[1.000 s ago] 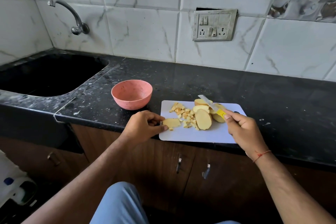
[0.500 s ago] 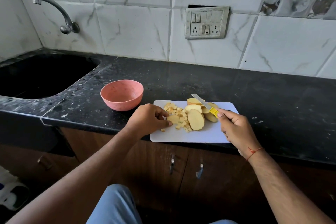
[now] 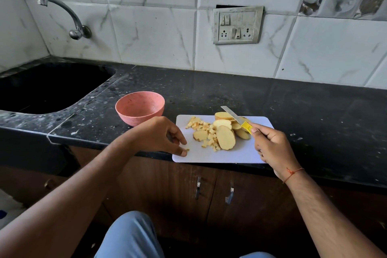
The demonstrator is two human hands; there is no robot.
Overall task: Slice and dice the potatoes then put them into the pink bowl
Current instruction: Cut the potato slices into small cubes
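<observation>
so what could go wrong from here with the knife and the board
The board overhangs the counter edge at its near side, so pressing down there could tip it and spill the dice. The left hand picks at a stray bit right at that edge, which might drop to the floor. The right hand holds the knife with its blade over the slices; reaching across could meet the blade.

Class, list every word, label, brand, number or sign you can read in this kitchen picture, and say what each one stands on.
No text can be read anywhere.
Yellow label on the knife, held by the right hand: dark marks, too small and blurred to read.
Switch plate on the wall: switches and sockets only, no lettering visible.
Pink bowl and cutting board: no print visible.
</observation>
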